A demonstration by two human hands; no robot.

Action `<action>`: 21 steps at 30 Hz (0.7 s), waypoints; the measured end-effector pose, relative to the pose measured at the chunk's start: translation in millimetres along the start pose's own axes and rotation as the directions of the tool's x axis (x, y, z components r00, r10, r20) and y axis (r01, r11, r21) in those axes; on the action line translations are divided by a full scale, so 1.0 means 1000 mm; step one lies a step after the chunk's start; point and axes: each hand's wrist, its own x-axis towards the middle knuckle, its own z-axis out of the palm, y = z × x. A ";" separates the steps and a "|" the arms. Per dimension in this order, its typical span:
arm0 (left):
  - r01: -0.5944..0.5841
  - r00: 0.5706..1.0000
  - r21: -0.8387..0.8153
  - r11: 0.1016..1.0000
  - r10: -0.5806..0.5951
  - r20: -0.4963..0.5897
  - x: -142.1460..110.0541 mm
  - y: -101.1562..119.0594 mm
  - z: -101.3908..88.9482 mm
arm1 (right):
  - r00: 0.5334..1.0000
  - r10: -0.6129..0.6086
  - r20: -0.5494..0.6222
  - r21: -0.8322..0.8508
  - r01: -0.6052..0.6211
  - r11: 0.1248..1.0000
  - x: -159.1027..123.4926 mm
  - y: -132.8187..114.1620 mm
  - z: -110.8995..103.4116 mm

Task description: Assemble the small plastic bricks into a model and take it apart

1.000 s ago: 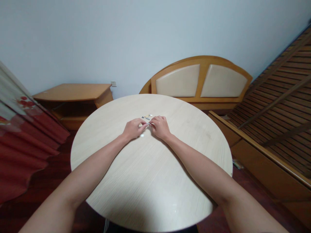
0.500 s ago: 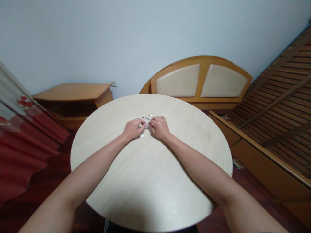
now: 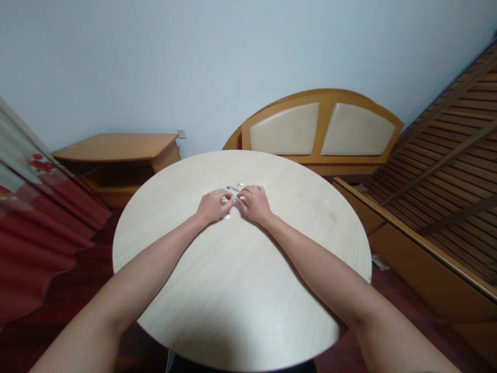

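Note:
My left hand (image 3: 214, 205) and my right hand (image 3: 253, 202) meet fingertip to fingertip over the middle of the round table (image 3: 217, 290). Between them they pinch a small pale grey piece (image 3: 235, 197), too small for me to name its kind. Both hands are closed, thumb against fingers. Just beyond the fingertips lie several tiny parts: a dark grey bar (image 3: 235, 189), a small dark bit (image 3: 228, 187) and a yellowish piece with a white end (image 3: 241, 184). A small white piece (image 3: 227, 217) rests on the tabletop by my left thumb.
A low wooden cabinet (image 3: 120, 147) stands against the wall behind the table at left, beside a red and white curtain (image 3: 46, 248). Behind at right are a padded headboard (image 3: 285, 129) and a bed frame with slats (image 3: 450, 171).
The fingertips have shifted slightly, and more of the small grey piece shows between them. The arms and the loose parts stay where they were.

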 end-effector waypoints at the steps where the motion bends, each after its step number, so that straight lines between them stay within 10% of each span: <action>1: 0.001 1.000 0.001 1.000 -0.001 -0.001 0.000 0.000 0.000 | 1.000 -0.001 0.003 0.000 0.001 1.000 0.000 0.000 0.000; 21: -0.079 0.996 -0.043 0.996 0.077 -0.034 -0.001 0.000 0.000 | 0.999 -0.027 0.034 0.014 0.027 1.000 0.000 0.001 0.000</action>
